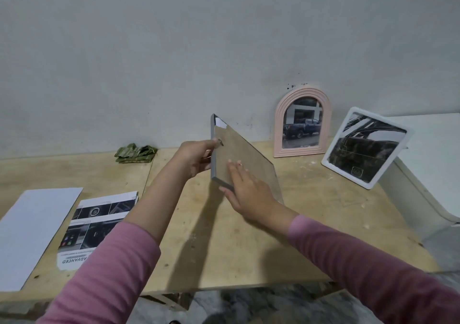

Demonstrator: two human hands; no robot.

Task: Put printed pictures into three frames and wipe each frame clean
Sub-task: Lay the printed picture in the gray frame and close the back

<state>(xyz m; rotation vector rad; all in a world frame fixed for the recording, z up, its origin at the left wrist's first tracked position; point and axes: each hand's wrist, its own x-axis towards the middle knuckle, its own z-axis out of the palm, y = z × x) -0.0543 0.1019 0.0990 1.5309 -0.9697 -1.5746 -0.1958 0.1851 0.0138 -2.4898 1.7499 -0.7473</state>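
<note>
1. Two frames already hold pictures at the right of the view: a pink arched frame (302, 121) standing against the wall and a white frame (364, 148) leaning beside it.
2. The third, a grey frame (245, 160), is held up in the air at the centre, its brown back facing the camera, its long axis sloping from upper left down to lower right.
3. The left hand (196, 159) grips the frame's left edge, fingers curled round it, thumb on the back.
4. The right hand (249, 191) lies with fingers straight and flat against the back board near the lower corner; it is the nearer hand for pressing the back shut.
5. A green cloth (135, 153) sits on the counter (224, 236) at centre left, well apart from both hands; printed sheets (99, 224) lie at lower left.
</note>
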